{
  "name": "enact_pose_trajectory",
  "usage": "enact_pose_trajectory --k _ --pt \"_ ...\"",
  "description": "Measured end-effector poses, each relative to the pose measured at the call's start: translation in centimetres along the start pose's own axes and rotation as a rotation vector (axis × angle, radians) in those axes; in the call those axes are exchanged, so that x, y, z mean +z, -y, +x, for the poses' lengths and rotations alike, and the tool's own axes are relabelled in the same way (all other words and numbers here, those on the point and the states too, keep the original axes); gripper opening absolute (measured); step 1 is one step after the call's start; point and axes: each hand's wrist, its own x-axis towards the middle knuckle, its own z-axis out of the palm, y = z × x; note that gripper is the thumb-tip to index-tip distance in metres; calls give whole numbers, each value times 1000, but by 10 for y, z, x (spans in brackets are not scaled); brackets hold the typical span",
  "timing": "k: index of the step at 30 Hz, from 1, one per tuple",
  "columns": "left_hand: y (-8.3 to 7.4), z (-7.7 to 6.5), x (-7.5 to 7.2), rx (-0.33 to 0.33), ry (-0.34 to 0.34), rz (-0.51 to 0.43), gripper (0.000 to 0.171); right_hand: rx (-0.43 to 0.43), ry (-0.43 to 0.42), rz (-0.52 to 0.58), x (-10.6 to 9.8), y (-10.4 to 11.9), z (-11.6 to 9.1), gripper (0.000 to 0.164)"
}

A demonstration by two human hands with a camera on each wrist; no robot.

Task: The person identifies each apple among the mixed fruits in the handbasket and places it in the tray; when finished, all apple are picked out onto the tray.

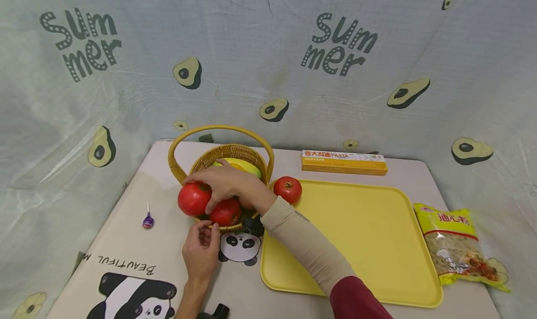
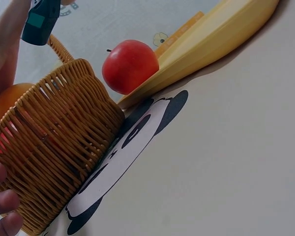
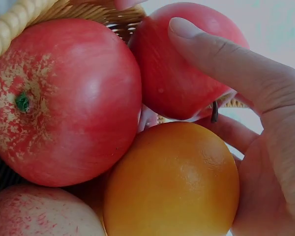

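My right hand (image 1: 228, 183) reaches over the wicker basket (image 2: 64, 128) and grips a red apple (image 1: 194, 198) at its left rim. In the right wrist view the thumb lies across that apple (image 3: 187, 59). A larger red fruit (image 3: 83, 103) with a green stem end, an orange (image 3: 172, 182) and a pale, pink-speckled fruit (image 3: 44, 214) sit beside it in the basket. Something yellow (image 1: 247, 166) shows at the back. My left hand (image 1: 201, 251) is at the basket's near rim, thumb and curled fingers pinching it; the exact contact is partly hidden.
A yellow tray (image 1: 356, 235) lies right of the basket, with another red apple (image 1: 287, 190) at its corner. Behind it is a pasta box (image 1: 344, 162); at far right, a pasta bag (image 1: 457, 244). A purple lollipop (image 1: 148, 221) lies on the left.
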Motion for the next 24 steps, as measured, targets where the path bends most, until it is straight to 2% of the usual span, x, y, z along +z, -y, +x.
enact_pose_trajectory --k 9,14,24 --pt "6 0 2 4 5 -3 19 30 2 -108 2 3 5 85" --pt "5 1 1 2 7 -12 19 18 5 -181 1 4 6 88" --pt "4 0 0 -2 11 -7 19 -29 -26 -167 2 3 5 85"
